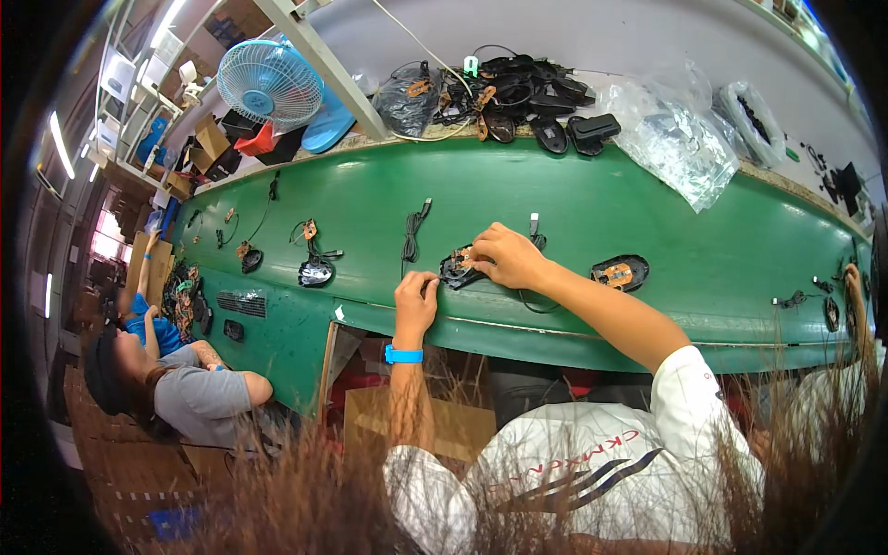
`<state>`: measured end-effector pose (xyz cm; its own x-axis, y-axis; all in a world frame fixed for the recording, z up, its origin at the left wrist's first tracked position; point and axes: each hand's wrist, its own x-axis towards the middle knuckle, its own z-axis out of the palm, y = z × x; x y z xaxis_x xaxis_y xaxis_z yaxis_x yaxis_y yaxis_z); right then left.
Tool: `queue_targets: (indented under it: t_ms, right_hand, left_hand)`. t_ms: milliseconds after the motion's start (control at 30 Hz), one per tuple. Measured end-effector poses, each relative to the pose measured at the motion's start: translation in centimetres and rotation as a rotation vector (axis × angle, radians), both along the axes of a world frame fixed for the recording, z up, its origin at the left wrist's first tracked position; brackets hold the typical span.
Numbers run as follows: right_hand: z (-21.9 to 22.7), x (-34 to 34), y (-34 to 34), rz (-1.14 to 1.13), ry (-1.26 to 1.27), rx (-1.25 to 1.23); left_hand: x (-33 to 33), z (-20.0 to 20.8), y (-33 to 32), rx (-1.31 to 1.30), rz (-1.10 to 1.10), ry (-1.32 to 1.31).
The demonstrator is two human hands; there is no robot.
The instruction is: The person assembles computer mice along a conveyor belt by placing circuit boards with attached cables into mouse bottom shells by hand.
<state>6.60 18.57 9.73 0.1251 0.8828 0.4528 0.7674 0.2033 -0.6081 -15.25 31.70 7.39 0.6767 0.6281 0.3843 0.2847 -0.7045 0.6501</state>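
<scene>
An open computer mouse shell (452, 275), black with a brown circuit board (459, 258) inside, lies on the green belt in front of me. My right hand (504, 256) reaches over it from the right, with curled fingertips on the board; the palm hides part of the shell. Beside the shell's left edge, my left hand (416, 301) has its thumb and fingers drawn together; what they pinch, if anything, is too small to make out. A blue band circles my left wrist. Just beyond lies a bundled black cable (414, 231), and another cable's plug (534, 225) shows past my right hand.
Another open mouse shell (622, 272) sits to the right, and a mouse with its cable (315, 271) to the left. Mouse parts (518, 88) and clear plastic bags (680, 139) pile along the back ledge. A blue fan (270, 85) stands back left. Other people sit on both sides.
</scene>
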Motion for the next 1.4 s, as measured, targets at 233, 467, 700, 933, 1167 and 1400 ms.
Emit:
queue_targets:
  t_ms: [233,467,700,933,1167,1400]
  right_hand:
    - [-0.5,0.4,-0.1,-0.041,-0.042,0.003]
    - [-0.7,0.3,-0.3,-0.043,-0.036,0.003]
    - [-0.7,0.2,-0.5,-0.038,-0.038,0.002]
    - [-0.9,0.4,-1.0,-0.071,-0.029,-0.013]
    - [-1.0,0.2,-1.2,-0.092,-0.011,-0.008]
    - [-1.8,0.3,-1.5,-0.087,-0.032,0.034]
  left_hand:
    - [0.7,-0.1,0.6,0.034,-0.019,0.051]
    - [1.2,0.1,1.0,0.103,-0.031,0.117]
    - [1.4,0.7,0.8,0.031,-0.002,0.210]
    - [1.3,0.9,-1.4,0.215,0.048,0.169]
    - [1.7,0.4,-4.6,0.340,-0.026,0.102]
    - [1.4,0.1,-6.4,0.376,0.012,0.151]
